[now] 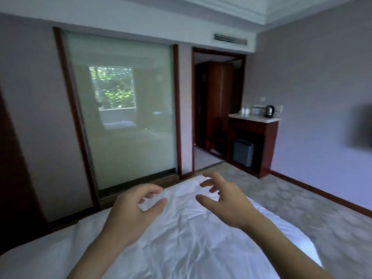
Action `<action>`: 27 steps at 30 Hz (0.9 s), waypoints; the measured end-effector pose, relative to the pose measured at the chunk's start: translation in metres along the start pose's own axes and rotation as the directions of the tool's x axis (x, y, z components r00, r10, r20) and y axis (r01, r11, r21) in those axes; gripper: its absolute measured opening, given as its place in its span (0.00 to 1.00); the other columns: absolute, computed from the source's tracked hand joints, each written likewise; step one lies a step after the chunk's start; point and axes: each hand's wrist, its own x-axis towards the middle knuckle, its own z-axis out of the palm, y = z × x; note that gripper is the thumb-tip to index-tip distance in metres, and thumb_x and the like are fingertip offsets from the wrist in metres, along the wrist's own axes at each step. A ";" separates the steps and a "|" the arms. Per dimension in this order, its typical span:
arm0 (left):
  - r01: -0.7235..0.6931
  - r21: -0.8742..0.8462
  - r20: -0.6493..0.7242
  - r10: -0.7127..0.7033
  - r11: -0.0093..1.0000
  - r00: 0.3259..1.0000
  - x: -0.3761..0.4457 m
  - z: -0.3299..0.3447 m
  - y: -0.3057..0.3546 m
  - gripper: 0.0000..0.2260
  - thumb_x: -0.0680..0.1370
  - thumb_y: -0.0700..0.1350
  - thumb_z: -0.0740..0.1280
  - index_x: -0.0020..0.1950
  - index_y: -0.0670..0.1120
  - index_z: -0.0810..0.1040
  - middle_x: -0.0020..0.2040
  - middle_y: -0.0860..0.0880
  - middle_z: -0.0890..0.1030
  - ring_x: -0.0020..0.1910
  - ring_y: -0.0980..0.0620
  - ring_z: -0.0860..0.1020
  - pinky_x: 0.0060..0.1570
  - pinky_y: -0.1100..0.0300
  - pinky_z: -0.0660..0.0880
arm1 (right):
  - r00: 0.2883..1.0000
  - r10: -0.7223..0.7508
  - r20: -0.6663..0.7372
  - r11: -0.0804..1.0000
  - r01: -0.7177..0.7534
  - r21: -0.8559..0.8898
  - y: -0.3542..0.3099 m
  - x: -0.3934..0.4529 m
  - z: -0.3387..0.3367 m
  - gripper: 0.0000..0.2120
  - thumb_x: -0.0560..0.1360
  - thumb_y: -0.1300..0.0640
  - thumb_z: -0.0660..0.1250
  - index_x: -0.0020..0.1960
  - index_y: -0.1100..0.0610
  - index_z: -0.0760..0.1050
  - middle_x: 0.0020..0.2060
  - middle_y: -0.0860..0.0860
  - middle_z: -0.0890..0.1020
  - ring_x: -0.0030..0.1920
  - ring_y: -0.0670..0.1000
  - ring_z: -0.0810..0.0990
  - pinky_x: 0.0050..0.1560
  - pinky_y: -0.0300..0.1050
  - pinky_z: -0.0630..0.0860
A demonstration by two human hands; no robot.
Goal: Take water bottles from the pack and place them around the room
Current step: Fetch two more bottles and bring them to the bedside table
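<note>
My left hand (134, 210) and my right hand (223, 198) hover side by side over the white bed sheet (181, 238), fingers curled and apart, holding nothing. No pack of bottles shows in view. Far off, on the counter of a dark wooden cabinet (255, 141), stand some small clear bottles or glasses (248, 111), too blurred to tell which, beside a black kettle (269, 111).
A frosted glass panel (124, 109) in a dark wood frame fills the wall ahead. To its right a doorway (213, 109) opens onto a hallway with a wardrobe. Patterned carpet (291, 202) runs along the bed's right side. A dark screen (362, 127) hangs on the right wall.
</note>
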 end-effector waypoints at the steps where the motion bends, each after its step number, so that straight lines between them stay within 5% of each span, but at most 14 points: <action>1: -0.031 -0.031 0.046 0.032 0.999 0.998 0.015 0.035 0.018 0.07 0.68 0.56 0.75 0.43 0.63 0.82 0.44 0.65 0.83 0.46 0.62 0.81 0.47 0.63 0.76 | 0.998 0.053 -0.041 0.998 -0.055 -0.025 0.027 -0.010 -0.030 0.29 0.71 0.36 0.67 0.69 0.40 0.64 0.57 0.34 0.78 0.55 0.39 0.76 0.54 0.40 0.75; 12: -0.293 -0.360 0.363 0.422 0.886 0.831 0.092 0.375 0.239 0.09 0.72 0.54 0.74 0.50 0.61 0.81 0.48 0.66 0.82 0.52 0.66 0.78 0.49 0.69 0.72 | 0.788 0.384 -0.482 0.874 -0.478 -0.085 0.254 -0.131 -0.301 0.28 0.71 0.36 0.67 0.68 0.41 0.66 0.55 0.36 0.78 0.53 0.41 0.78 0.55 0.45 0.76; 17: -0.330 -0.462 0.422 0.531 0.823 0.735 0.109 0.462 0.306 0.09 0.74 0.49 0.73 0.52 0.58 0.82 0.47 0.63 0.82 0.52 0.70 0.77 0.47 0.78 0.70 | 0.704 0.445 -0.554 0.826 -0.561 -0.048 0.308 -0.157 -0.359 0.29 0.68 0.33 0.64 0.67 0.39 0.66 0.56 0.38 0.79 0.54 0.40 0.78 0.56 0.46 0.77; 21: -0.320 -0.532 0.441 0.579 0.784 0.686 0.135 0.529 0.330 0.07 0.74 0.52 0.73 0.51 0.56 0.83 0.49 0.66 0.82 0.51 0.63 0.80 0.51 0.67 0.74 | 0.652 0.474 -0.593 0.798 -0.602 -0.025 0.354 -0.156 -0.388 0.30 0.67 0.31 0.62 0.66 0.39 0.67 0.55 0.38 0.79 0.53 0.39 0.77 0.57 0.46 0.76; 27: -0.353 -0.582 0.439 0.648 0.733 0.622 0.189 0.630 0.347 0.09 0.74 0.52 0.73 0.53 0.56 0.82 0.50 0.67 0.81 0.53 0.65 0.78 0.49 0.72 0.71 | 0.597 0.514 -0.616 0.737 -0.675 -0.038 0.435 -0.120 -0.426 0.27 0.70 0.35 0.65 0.67 0.40 0.66 0.56 0.37 0.79 0.54 0.39 0.78 0.56 0.43 0.76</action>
